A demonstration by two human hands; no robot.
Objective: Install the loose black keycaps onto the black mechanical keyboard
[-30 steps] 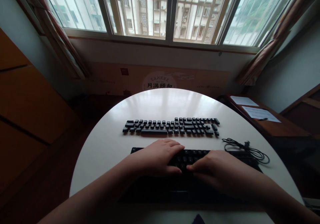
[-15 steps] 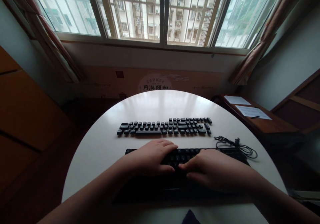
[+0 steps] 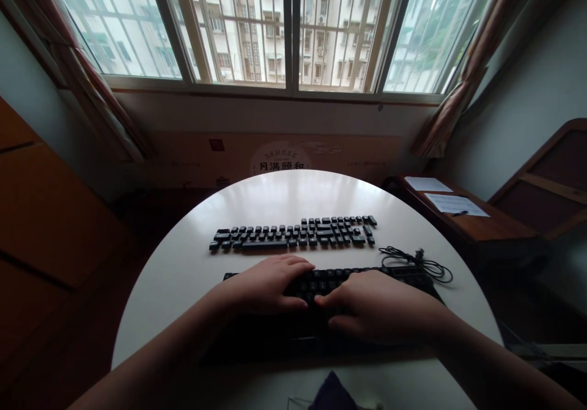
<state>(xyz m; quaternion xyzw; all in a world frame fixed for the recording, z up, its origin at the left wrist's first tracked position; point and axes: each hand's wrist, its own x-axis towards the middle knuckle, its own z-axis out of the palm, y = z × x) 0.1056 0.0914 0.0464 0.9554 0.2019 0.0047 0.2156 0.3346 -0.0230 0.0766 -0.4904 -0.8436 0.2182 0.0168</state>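
A black keyboard [image 3: 321, 283] lies near the front of the round white table, its lower part in dark shadow. My left hand [image 3: 275, 285] rests palm down across its left half, fingers stretched and thumb apart. At the middle of the keys is my right hand [image 3: 373, 303], its fingers curled under and one fingertip pressed down onto the keys. Whether a keycap is under that fingertip is hidden. Behind the keyboard, loose black keycaps [image 3: 266, 244] are laid out in rows like a keyboard's layout.
A coiled black cable [image 3: 428, 266] lies at the keyboard's right rear corner. A dark purple pointed thing [image 3: 332, 393] shows at the table's [image 3: 160, 288] near edge. To the right, a wooden side table [image 3: 499, 223] bears papers [image 3: 456, 205] and a pen [image 3: 460, 213].
The whole view has shifted slightly, so the table and keyboard appear further left. Both hands keep nearly the same places on the keyboard. More of the purple thing shows.
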